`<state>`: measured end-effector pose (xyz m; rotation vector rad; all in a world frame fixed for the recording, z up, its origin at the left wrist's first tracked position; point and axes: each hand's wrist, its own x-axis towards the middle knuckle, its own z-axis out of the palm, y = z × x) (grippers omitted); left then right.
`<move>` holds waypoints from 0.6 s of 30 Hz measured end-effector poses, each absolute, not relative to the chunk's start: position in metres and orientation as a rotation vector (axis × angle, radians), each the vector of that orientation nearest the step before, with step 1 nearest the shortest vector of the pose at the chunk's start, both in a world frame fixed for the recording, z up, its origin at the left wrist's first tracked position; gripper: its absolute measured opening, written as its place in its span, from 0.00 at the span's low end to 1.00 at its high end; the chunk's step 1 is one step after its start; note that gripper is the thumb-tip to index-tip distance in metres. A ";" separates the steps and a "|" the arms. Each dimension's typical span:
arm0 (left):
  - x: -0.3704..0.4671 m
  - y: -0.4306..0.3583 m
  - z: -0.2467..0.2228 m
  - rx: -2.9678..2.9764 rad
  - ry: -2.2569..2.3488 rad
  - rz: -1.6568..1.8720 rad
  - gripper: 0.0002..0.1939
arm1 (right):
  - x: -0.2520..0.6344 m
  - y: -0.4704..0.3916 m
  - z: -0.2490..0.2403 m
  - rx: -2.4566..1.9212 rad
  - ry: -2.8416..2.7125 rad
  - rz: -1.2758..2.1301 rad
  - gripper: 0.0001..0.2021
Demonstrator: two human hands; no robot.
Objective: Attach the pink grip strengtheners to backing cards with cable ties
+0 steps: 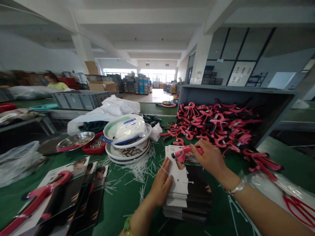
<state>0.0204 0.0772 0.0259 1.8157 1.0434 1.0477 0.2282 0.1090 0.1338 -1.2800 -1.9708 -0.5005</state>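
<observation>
A pair of pink pliers (pixel 182 152) is in my right hand (pixel 210 157), fingers closed round its handle. The pliers' head lies over the top card of a stack of black-and-white printed cards (pixel 178 186). My left hand (pixel 161 183) lies along the stack's left edge, fingers stretched out on the white part of the top card. A thin white strip shows by its fingertips; whether they touch it I cannot tell. At the lower left, pink-and-black pliers (pixel 46 193) lie on overlapping printed cards (pixel 94 196).
A tipped grey crate (pixel 236 88) at the right spills many pink-and-black pliers (pixel 216 121). White plastic ties (pixel 140 168) litter the green table (pixel 123 200). Stacked round trays (pixel 128 154), a red dish (pixel 94 146) and a metal bowl (pixel 76 139) stand left of centre. Red-handled scissors (pixel 299 208) lie far right.
</observation>
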 end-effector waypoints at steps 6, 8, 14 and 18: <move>0.023 0.078 0.026 1.618 0.991 1.140 0.32 | 0.213 0.053 0.112 -1.308 -2.085 -0.485 0.11; 0.022 0.079 0.028 1.541 0.935 1.166 0.31 | 0.210 0.042 0.104 -1.328 -2.139 -0.414 0.11; 0.019 0.076 0.032 1.401 0.904 1.195 0.25 | 0.223 0.034 0.094 -1.233 -2.146 -0.155 0.09; 0.016 0.079 0.050 1.412 0.979 1.240 0.24 | 0.231 0.045 0.109 -1.305 -2.230 -0.157 0.10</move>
